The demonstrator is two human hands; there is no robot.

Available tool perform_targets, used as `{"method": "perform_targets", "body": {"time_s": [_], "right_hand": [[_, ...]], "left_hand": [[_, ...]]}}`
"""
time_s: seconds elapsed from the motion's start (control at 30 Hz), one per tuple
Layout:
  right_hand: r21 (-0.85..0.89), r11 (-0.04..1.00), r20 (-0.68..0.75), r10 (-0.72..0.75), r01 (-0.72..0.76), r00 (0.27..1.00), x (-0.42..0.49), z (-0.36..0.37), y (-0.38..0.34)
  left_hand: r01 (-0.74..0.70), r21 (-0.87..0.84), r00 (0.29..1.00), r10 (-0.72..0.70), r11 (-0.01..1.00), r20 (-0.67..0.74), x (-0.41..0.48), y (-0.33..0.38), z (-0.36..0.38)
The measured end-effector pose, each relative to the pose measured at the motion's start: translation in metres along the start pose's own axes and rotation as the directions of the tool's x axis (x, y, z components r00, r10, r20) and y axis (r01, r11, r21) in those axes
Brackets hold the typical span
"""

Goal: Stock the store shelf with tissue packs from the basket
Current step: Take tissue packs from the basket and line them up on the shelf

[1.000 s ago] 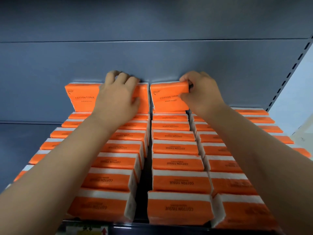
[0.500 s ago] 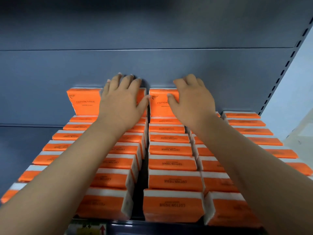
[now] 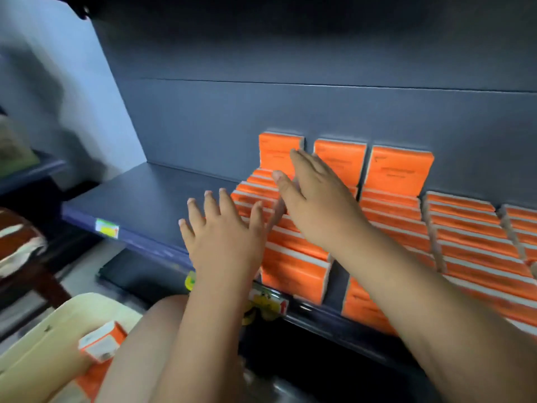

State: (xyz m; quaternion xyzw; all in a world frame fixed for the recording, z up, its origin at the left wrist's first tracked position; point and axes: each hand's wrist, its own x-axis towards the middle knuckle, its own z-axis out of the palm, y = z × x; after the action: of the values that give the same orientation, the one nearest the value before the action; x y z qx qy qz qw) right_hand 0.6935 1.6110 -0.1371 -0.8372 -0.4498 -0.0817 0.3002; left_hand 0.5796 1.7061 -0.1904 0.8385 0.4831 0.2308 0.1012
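Observation:
Orange tissue packs (image 3: 470, 228) fill the right part of the dark blue shelf (image 3: 145, 205) in several rows, with three packs (image 3: 398, 173) standing upright at the back. My left hand (image 3: 223, 231) hovers with spread fingers over the shelf's front edge, left of the rows, holding nothing. My right hand (image 3: 316, 199) is flat and open above the leftmost rows, also holding nothing. At the lower left a cream basket (image 3: 43, 344) holds an orange and white tissue pack (image 3: 101, 341).
The shelf's left part is bare. A yellow price label (image 3: 107, 228) sits on its front edge, another label (image 3: 267, 303) below my left wrist. My knee (image 3: 151, 338) is beside the basket. A dark wooden piece of furniture (image 3: 26, 257) stands at far left.
Both hands have let go of the upright back packs and drawn back toward the shelf front. My view has swung left and down, bringing the bare shelf part and the basket into sight.

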Motion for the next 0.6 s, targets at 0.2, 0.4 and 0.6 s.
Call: {"method": "perform_targets", "body": {"time_s": [0.2,0.4,0.6], "right_hand": [[0.052,0.988,0.077,-0.151,0.148,0.985,-0.018,0.051,-0.096],[0.208,0.942,0.174,-0.301,0.264,0.937,-0.062,0.125,-0.206],[0.169,0.932,0.433,-0.363,0.321,0.825,-0.1,0.214,-0.276]], "left_hand": [[0.059,0.162,0.985,-0.031,0.985,-0.168,-0.012,-0.106,-0.078],[0.268,0.24,0.953,-0.22,0.933,-0.21,-0.054,-0.23,-0.133],[0.449,0.246,0.893,-0.422,0.859,-0.154,-0.097,-0.321,-0.13]]}}
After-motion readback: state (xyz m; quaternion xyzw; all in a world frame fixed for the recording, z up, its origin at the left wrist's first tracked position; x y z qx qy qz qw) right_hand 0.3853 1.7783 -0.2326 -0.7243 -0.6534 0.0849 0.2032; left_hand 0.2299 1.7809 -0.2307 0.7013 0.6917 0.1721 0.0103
